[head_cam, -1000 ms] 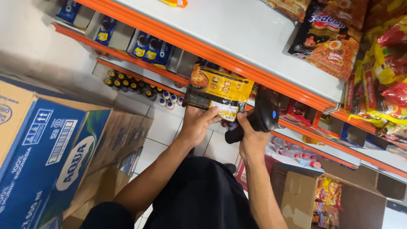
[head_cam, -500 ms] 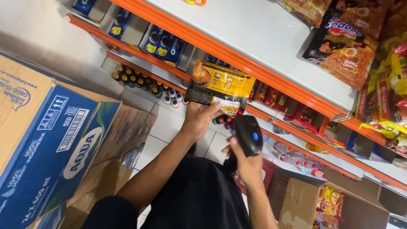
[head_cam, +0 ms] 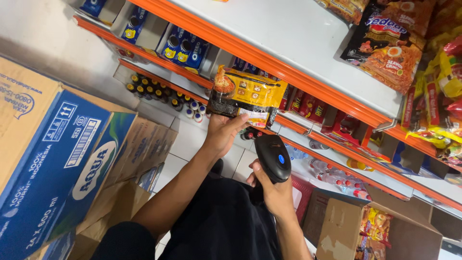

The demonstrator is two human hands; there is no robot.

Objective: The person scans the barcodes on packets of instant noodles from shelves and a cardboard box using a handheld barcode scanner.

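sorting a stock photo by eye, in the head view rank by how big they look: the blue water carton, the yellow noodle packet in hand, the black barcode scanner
1. blue water carton, by far the largest, though it sits nearest the camera, which inflates it.
2. yellow noodle packet, held by the left hand.
3. black barcode scanner, in the right hand; slightly smaller than the packet.

The packet point(head_cam: 248, 96) is yellow and black with an orange food picture. The scanner point(head_cam: 273, 157) is black with a small blue spot. Shelf edges point(head_cam: 269, 65) are orange. At nine o'clock, the carton point(head_cam: 53, 159) is blue and brown.
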